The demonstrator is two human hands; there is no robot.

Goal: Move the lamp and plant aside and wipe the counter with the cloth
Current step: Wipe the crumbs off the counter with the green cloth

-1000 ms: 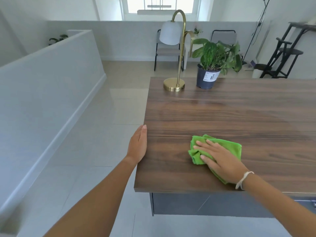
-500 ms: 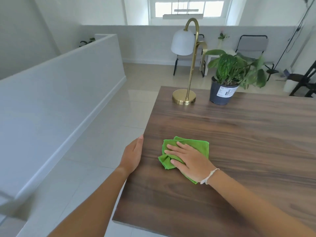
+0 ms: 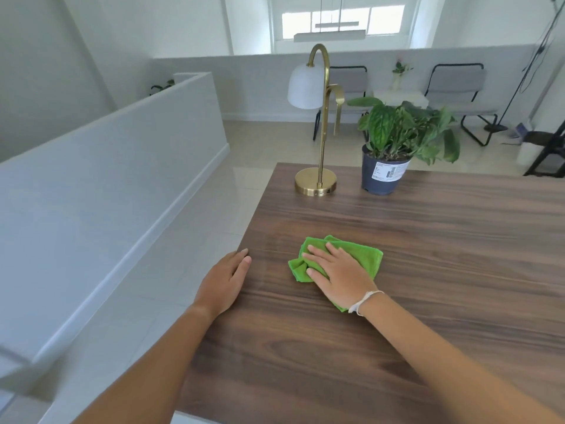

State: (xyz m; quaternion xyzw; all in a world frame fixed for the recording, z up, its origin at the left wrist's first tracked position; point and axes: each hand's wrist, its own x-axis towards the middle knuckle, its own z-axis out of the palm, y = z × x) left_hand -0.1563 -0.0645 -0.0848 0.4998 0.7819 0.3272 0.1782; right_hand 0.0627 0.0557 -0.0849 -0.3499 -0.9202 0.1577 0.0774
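Green cloth (image 3: 360, 255) lies bunched on the wood desk (image 3: 428, 240), near its left edge, with my right hand (image 3: 339, 275) pressed flat on top — palm down, fingers spread, grip not closed around it, just pinning it. Left hand (image 3: 224, 283) rests open on the desk's left edge, holding nothing, looks like bracing. Lamp (image 3: 316, 179) and plant (image 3: 385, 169) stand side by side at the far edge, close together but apart, well clear of the cloth. I judge the moving-aside step done and the wiping step in hand: near-left patch is under the cloth now. Faint sheen ahead of the cloth, can't tell if it's wet. Next move calls for steady downward pressure and a sweep across the bare wood — towards the right or the far side — stopping short of the lamp base and the pot so neither gets knocked.
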